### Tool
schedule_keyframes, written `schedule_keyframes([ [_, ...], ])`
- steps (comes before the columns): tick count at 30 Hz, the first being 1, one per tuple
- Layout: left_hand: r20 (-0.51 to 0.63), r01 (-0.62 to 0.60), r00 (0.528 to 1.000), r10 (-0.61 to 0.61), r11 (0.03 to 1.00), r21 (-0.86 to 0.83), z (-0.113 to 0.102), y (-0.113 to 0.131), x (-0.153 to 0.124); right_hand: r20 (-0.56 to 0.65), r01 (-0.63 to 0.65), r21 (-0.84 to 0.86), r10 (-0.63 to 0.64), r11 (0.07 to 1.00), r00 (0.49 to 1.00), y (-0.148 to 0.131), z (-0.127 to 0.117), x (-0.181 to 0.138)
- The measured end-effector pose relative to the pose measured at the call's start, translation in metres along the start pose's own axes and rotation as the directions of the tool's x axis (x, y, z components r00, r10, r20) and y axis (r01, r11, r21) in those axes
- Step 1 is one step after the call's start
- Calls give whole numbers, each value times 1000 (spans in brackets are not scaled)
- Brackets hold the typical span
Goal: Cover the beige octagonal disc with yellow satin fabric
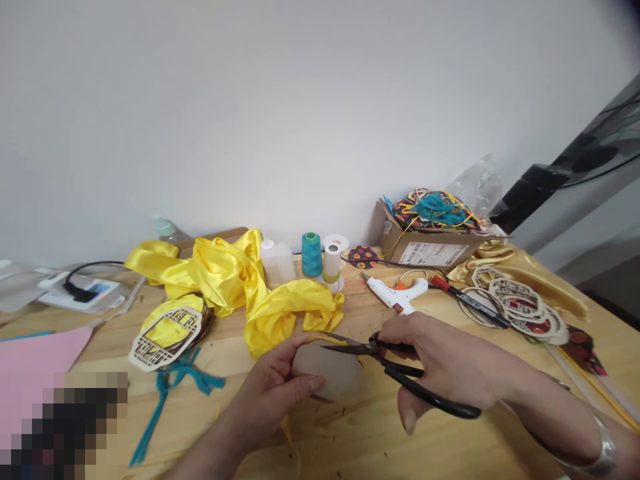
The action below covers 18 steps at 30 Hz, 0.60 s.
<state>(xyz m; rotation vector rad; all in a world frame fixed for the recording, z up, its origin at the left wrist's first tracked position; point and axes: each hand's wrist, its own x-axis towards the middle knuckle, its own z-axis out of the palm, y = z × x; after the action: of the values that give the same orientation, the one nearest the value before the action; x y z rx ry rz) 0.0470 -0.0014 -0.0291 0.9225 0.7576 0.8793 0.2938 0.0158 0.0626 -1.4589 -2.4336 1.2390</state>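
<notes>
My left hand [280,383] grips a rounded grey-beige flat piece [327,370] by its left side, thumb on top. Yellow fabric shows along the piece's far edge. In my right hand [435,360] is a pair of black-handled scissors [430,393], their dark blades pointing left across the top of the piece. Whether the blades are fully closed is hard to make out. Bright yellow satin fabric [290,313] lies just beyond my left hand. A white glue gun [397,293] rests beyond my right hand.
Left lie a cut-out wooden frame [167,337], teal strips [170,393] and a pink sheet [45,360]. Behind stand a teal thread spool [311,255], white bottles [277,261] and a filled cardboard box [435,247]. Right are a black marker [473,303] and several wooden cut-outs [520,303].
</notes>
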Motion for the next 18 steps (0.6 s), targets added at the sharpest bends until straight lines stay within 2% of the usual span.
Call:
schedule_keyframes([
  [5, -15, 4, 1000, -4, 1000, 13, -1, -1, 1, -3, 15, 0, -15, 1000, 1000, 3, 2, 1],
  [18, -15, -11, 1000, 12, 1000, 13, 1, 0, 0, -29, -39, 72, 41, 997, 999, 5, 8, -2],
])
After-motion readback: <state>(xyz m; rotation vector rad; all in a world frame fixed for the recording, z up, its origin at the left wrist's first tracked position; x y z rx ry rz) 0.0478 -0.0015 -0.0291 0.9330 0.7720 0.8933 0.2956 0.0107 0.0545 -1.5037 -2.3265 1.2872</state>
